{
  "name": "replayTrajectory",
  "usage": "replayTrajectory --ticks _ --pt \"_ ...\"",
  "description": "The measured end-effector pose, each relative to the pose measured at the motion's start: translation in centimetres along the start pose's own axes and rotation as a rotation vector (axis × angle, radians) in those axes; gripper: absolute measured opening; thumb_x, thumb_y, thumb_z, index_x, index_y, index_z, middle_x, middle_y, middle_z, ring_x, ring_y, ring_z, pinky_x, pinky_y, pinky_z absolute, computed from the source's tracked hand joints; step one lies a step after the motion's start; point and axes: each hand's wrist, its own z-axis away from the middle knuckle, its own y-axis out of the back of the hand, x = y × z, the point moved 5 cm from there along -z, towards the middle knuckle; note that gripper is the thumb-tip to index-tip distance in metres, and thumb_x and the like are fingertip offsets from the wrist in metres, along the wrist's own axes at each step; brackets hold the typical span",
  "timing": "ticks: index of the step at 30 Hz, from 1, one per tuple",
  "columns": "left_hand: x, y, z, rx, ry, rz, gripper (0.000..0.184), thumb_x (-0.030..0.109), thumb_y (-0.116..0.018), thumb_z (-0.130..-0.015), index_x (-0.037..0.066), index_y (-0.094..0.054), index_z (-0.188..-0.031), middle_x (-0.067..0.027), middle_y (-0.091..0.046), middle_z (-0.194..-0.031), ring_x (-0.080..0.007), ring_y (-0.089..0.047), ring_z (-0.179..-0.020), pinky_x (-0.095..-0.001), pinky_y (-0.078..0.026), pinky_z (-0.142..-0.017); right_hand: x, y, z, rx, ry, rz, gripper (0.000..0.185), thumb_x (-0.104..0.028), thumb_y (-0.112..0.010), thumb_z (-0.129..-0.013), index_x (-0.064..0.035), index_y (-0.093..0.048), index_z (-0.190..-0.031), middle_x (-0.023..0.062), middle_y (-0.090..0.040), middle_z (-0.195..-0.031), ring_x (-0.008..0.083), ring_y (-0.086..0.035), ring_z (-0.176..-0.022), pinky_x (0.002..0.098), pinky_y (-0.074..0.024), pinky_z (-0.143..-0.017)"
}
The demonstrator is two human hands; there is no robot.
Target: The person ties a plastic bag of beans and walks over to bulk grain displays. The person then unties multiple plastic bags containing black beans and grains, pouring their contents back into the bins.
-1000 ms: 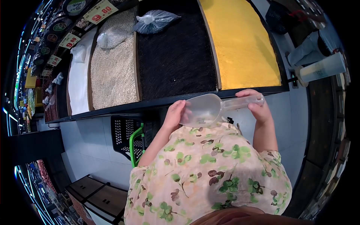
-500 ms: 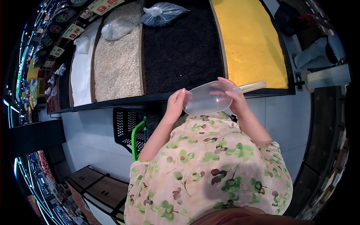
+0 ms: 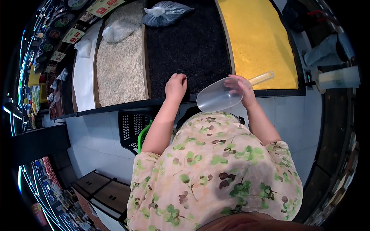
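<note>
A clear plastic scoop (image 3: 218, 97) is gripped by my right hand (image 3: 243, 87) where its bowl meets the handle, which points up to the right. The scoop's bowl looks bare inside and hangs in front of the bin edge. Over the near edge of the bin of small black grains (image 3: 189, 50), my left hand (image 3: 177, 87) has its fingers curled together in a pinch. Whatever may be between those fingertips is too small to make out.
Beside the black grains lie bins of yellow grain (image 3: 262, 46), pale grain (image 3: 120, 73) and white contents (image 3: 83, 82). Tied plastic bags (image 3: 165, 14) rest on the goods. A black basket (image 3: 131, 129) with a green handle stands below. At right is a clear cylinder (image 3: 339, 78).
My left hand has let go of the scoop's front end and moved up and left over the black grains. The scoop, still in my right hand, has shifted slightly right and up.
</note>
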Motion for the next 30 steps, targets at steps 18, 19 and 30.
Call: replayTrajectory --ticks 18,19,30 --pt "-0.2 -1.3 -0.2 0.025 -0.125 -0.12 0.007 0.009 -0.062 -0.075 0.007 -0.063 -0.081 -0.0099 -0.059 -0.08 -0.0286 -0.06 -0.074 -0.0377 -0.05 -0.064 -0.1 0.0 0.3 0.0 -0.013 0.029 0.046 -0.032 -0.05 -0.084 -0.0059 -0.051 -0.123 0.009 -0.061 -0.109 0.019 -0.058 -0.103 0.026 -0.045 -0.075" --pt "-0.1 -1.2 -0.1 0.037 -0.123 -0.104 0.007 0.009 -0.062 -0.075 0.007 -0.063 -0.081 -0.0097 -0.059 -0.08 -0.0285 -0.06 -0.073 -0.0375 -0.05 -0.064 -0.1 0.1 0.3 -0.005 -0.011 0.027 0.046 -0.031 -0.05 -0.084 -0.0059 -0.051 -0.123 0.009 -0.061 -0.109 0.0192 -0.058 -0.103 0.026 -0.045 -0.075" --pt "0.2 1.8 1.0 0.16 0.029 0.088 0.008 0.009 -0.065 -0.077 0.003 -0.064 -0.081 -0.0115 -0.062 -0.075 -0.0226 -0.061 -0.065 -0.0301 -0.049 -0.06 -0.2 0.1 0.1 -0.017 0.002 0.042 0.049 -0.034 -0.052 -0.082 -0.0048 -0.052 -0.122 0.0105 -0.062 -0.107 0.0213 -0.059 -0.102 0.0265 -0.0449 -0.074"
